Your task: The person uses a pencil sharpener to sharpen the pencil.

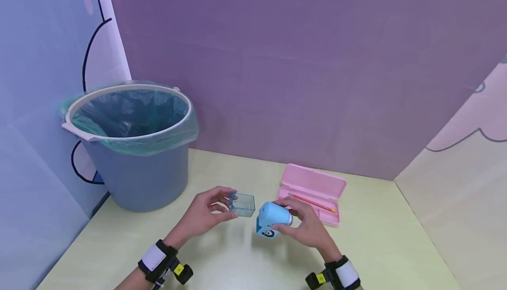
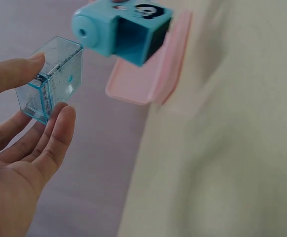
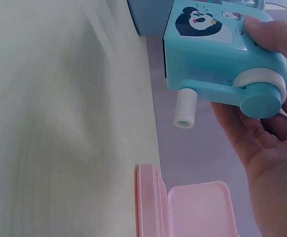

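My left hand (image 1: 203,208) pinches a clear blue-tinted shavings drawer (image 2: 59,74) between thumb and fingertips, above the table. Dark specks show inside it in the left wrist view. In my right hand (image 1: 306,224) I grip a light-blue crank pencil sharpener (image 3: 212,54) with a panda picture. The sharpener's crank handle (image 3: 185,109) has a white knob, seen in the right wrist view. Its square drawer slot (image 2: 133,39) is bare in the left wrist view. Drawer and sharpener are apart, side by side in the head view.
Behind my right hand, a pink pencil case (image 1: 314,180) lies with its lid up, a red pencil (image 1: 313,202) inside. A blue-grey bucket (image 1: 146,180) lined with a green plastic bag (image 1: 158,145) stands at the left. Purple cloth (image 1: 297,70) hangs at the back of the table.
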### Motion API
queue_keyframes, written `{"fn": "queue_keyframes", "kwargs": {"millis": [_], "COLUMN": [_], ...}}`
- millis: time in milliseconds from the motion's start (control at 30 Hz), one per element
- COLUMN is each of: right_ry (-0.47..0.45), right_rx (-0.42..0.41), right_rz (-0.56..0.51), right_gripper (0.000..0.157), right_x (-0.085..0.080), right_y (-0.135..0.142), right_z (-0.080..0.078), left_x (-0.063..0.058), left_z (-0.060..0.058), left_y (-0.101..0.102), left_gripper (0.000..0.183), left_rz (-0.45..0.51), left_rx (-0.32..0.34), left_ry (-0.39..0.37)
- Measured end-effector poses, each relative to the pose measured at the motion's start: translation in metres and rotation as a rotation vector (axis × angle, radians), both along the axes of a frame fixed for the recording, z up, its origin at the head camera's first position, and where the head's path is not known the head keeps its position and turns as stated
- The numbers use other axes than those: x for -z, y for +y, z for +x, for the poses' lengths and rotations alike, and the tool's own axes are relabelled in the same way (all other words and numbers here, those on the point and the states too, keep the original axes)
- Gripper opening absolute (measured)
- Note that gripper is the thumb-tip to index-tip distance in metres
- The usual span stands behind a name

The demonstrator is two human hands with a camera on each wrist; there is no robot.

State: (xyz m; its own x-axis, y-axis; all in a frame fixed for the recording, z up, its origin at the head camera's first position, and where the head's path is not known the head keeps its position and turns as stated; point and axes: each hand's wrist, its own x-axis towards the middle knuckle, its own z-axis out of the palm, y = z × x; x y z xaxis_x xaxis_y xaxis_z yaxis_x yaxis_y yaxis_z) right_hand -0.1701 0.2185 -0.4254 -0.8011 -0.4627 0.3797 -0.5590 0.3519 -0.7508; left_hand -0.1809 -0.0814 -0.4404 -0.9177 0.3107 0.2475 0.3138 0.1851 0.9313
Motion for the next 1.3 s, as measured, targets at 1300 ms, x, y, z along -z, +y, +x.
{"fn": "queue_keyframes", "kwargs": {"millis": [1300], "right_ry": [-0.03], "right_rx": [0.0], "right_rz": [-0.009], "right_gripper": [0.047], "right_x": [0.001], "right_y": [-0.013], "right_z": [0.002], "left_x": [0.034], "left_z": [0.005], "left_y": [0.029], "left_gripper": [0.052], "left_rz": [0.026], "left_rx": [0.108], "left_ry": [-0.052]}}
